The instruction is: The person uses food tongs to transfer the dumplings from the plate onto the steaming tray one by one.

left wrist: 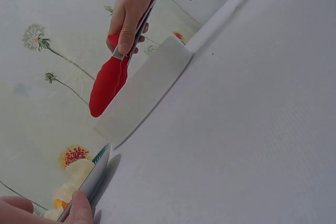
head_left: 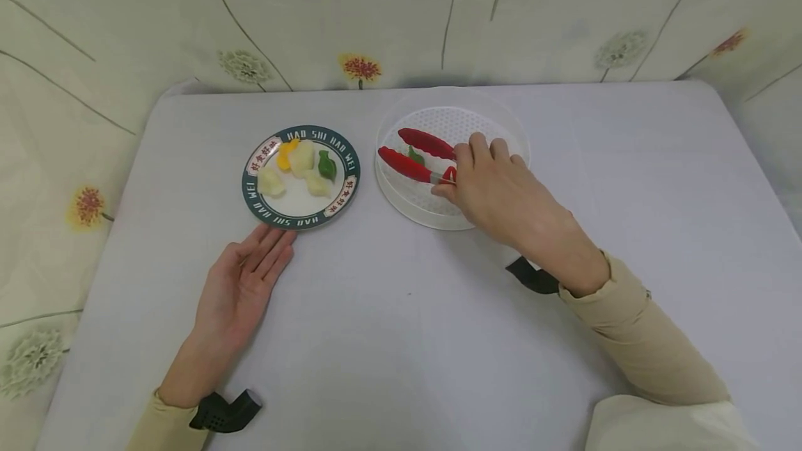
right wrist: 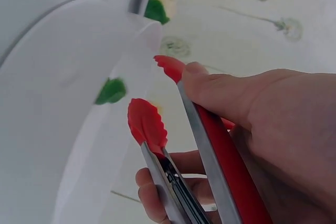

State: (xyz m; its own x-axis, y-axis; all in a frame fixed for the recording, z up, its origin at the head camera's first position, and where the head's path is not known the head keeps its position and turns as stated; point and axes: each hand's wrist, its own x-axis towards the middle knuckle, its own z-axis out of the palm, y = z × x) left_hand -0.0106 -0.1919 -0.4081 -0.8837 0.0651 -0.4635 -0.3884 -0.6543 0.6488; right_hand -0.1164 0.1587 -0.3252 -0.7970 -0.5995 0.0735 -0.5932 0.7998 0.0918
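One green piece (head_left: 415,156) is seen in the white basket (head_left: 460,119), left of the right hand (head_left: 504,197), below the parted tips of red tongs (head_left: 407,164) gripped there, their long axis aimed leftward. Just beyond the left hand (head_left: 241,291), whose straight fingers touch it, a plate (head_left: 291,207) is laid with pale, yellow and green pieces (head_left: 301,159).

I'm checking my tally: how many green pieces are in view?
2: one green piece on the plate, another in the white container; the red tongs may hide more.

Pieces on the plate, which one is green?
In the head view, the green piece at the right side of the plate; the pale pieces and yellow piece aren't.
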